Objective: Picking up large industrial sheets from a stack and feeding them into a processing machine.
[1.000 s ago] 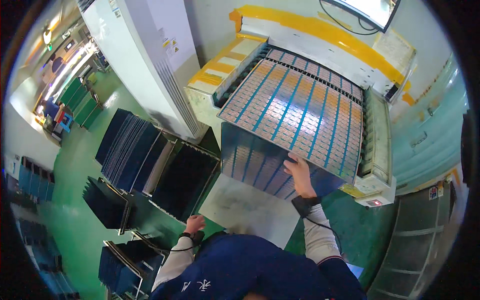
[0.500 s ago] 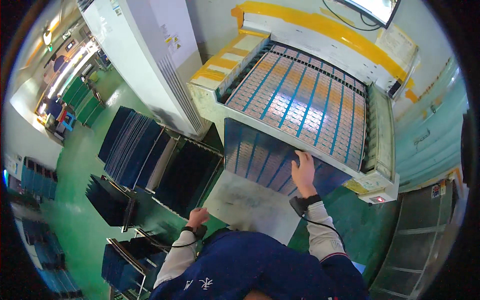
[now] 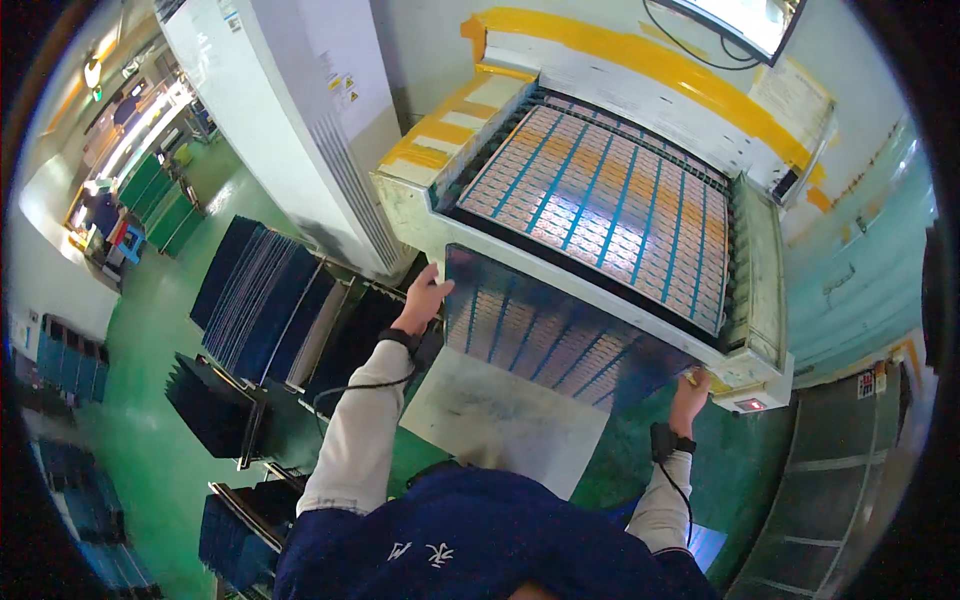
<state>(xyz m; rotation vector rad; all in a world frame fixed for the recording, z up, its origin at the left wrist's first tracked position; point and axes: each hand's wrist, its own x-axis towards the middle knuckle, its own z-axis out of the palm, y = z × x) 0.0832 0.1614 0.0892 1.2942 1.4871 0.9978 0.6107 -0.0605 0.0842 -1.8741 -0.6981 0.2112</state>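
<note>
At the front edge of a white-framed roller conveyor (image 3: 757,270), a dark, glossy panel with patterned strips (image 3: 540,330) stands roughly upright, spanning most of the way from the conveyor's front-left corner to its front-right corner. The left hand (image 3: 422,303) is at this panel's upper left edge, thumb and forefinger parted, fingertips at or just beside the edge; whether they press on it I cannot tell. The right hand (image 3: 689,398) is at the far right end, below the conveyor's front-right corner and near a small red-lit display (image 3: 748,405). Its fingers look bent at the panel's edge, but the view does not show whether they grip. On the conveyor bed lies a copper-coloured panel with blue stripes (image 3: 600,210), set back from the front edge and touched by neither hand. To the left stands a rack of dark panels (image 3: 255,290); a pale sheet (image 3: 500,415) lies on the floor in front. The step in hand looks to be taking hold of the upright panel by its two side edges — a spread, two-handed reach. From here, the next move would call for an even hold on both edges, with the panel kept level and its patterned face untouched.
</note>
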